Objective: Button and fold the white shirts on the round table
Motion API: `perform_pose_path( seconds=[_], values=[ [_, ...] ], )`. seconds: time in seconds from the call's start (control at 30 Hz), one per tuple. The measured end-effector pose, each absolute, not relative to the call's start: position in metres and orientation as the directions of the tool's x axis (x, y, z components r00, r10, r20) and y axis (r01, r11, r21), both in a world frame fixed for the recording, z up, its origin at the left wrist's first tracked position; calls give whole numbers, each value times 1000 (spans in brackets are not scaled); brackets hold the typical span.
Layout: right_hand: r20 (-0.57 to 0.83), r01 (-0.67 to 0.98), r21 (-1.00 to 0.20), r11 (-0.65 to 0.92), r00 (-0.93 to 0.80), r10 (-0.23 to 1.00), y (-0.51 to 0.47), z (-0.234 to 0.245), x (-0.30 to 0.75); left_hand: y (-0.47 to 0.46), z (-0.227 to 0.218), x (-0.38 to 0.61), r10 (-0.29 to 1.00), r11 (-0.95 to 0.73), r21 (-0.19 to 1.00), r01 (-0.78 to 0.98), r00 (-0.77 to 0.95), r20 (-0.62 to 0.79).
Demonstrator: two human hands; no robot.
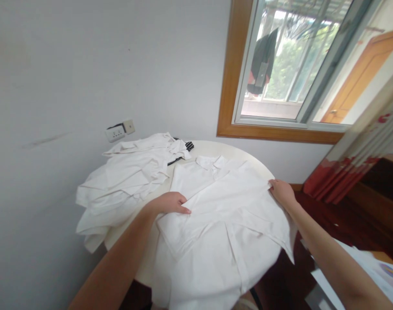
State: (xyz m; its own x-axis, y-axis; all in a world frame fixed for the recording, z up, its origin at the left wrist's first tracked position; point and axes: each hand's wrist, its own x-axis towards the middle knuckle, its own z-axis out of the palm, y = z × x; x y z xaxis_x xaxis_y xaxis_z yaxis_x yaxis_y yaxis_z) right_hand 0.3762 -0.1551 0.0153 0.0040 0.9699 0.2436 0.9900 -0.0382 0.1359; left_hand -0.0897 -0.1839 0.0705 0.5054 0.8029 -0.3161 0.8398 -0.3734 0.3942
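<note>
Shirt step, watched over my remote feed. The white shirt (225,189) lay spread on the round table (232,149), collar toward the wall, lower part draped over the near edge. My right hand (282,192) had fingers and thumb closed on a bit of its cloth at the table's right rim. My left hand (171,203) rested on the shirt's left side, fingers bent, thumb slightly apart; I couldn't tell if it pinched any cloth. I read the step as arranging the shirt flat, creases still showing. Next move, in my judgement, called for a firm right pinch, a sure hold on the left, and even tension so the overhang didn't drag it off. Rumpled white clothes (128,172) sat to the left, by the wall.
</note>
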Motion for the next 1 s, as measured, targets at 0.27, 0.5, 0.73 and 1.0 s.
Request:
perform_pose_path(
  seconds=[0.27, 0.5, 0.73, 1.0],
  values=[
    [32, 996, 87, 36, -39, 999, -144, 31, 388, -181, 67, -93, 797, -375, 411, 831, 515, -315],
    [219, 987, -114, 117, -90, 972, -88, 54, 375, -179, 63, -95, 806, -369, 420, 829, 510, -301],
    [192, 1000, -19, -14, 17, 981, -22, 35, 337, -182, 62, -94, 818, -367, 404, 838, 498, -288],
    [79, 976, 180, 125, -141, 987, 4, 37, 341, -183, 63, -94, 821, -352, 414, 839, 490, -294]
  ],
)
